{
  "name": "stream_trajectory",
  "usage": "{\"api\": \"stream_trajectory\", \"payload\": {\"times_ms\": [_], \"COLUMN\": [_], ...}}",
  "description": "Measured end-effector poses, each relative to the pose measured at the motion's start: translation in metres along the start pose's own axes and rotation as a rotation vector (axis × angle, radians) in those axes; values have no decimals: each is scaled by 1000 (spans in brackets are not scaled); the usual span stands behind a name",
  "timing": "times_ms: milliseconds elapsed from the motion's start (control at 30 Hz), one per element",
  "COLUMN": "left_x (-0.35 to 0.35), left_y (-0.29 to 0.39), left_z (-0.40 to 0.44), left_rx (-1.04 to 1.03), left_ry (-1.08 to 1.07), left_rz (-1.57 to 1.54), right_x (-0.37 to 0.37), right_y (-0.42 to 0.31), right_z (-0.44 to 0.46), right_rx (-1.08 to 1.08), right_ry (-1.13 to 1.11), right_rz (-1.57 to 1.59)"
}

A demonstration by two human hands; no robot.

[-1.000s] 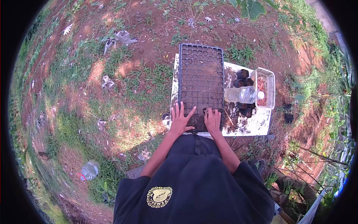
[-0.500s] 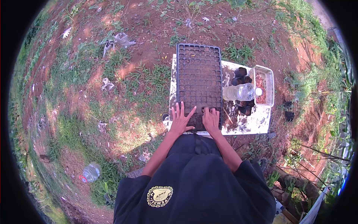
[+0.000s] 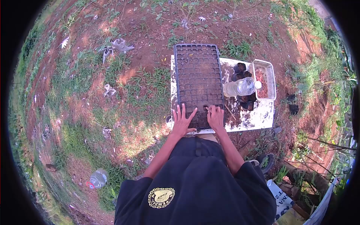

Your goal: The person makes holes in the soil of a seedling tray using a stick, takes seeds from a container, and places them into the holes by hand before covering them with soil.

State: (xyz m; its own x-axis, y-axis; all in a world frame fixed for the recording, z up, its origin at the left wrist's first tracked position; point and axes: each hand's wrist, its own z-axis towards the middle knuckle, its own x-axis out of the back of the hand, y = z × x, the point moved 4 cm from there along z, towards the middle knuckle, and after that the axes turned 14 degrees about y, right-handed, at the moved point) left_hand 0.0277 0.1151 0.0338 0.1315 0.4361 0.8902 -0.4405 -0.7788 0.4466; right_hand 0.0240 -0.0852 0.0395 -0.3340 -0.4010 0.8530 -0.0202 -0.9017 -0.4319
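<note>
A black seedling tray (image 3: 200,71) with rows of soil-filled square cells lies lengthwise in front of me on a white board (image 3: 258,120). My left hand (image 3: 182,122) rests on its near left corner, fingers spread and thumb out, holding nothing. Over the near right cells is my right hand (image 3: 215,118), its fingers bent and close together, with the fingertips down at the soil beside a dark hole in one cell. Whether anything is between those fingertips is too small to see.
Right of the tray, a clear water bottle (image 3: 240,88) lies across several black soil-filled pots (image 3: 246,102). Beyond it stands a white plastic basket (image 3: 275,80) with reddish bits inside. A large clear bottle (image 3: 98,179) lies on the grass to the left.
The view has tilted slightly, shifting the surroundings. My right hand has edged a little to the right over the tray, and a dark hole shows by its fingertips. My left hand stays put.
</note>
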Motion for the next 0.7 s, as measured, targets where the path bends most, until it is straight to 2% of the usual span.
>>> {"api": "stream_trajectory", "payload": {"times_ms": [167,400,467,700], "left_x": [5,9,8,3], "left_y": [-5,-11,-12,-3], "left_z": [-4,-7,-7,2], "left_rx": [-50,-55,-50,-8], "left_ry": [3,-19,-9,22], "left_rz": [-20,23,22,5], "right_x": [-12,-17,-19,-20], "right_y": [-4,-11,-12,-7], "right_z": [2,-2,-3,2], "right_rx": [56,115,114,119], "right_ry": [-41,42,-19,-20], "right_rz": [-31,-152,-217,-187]}}
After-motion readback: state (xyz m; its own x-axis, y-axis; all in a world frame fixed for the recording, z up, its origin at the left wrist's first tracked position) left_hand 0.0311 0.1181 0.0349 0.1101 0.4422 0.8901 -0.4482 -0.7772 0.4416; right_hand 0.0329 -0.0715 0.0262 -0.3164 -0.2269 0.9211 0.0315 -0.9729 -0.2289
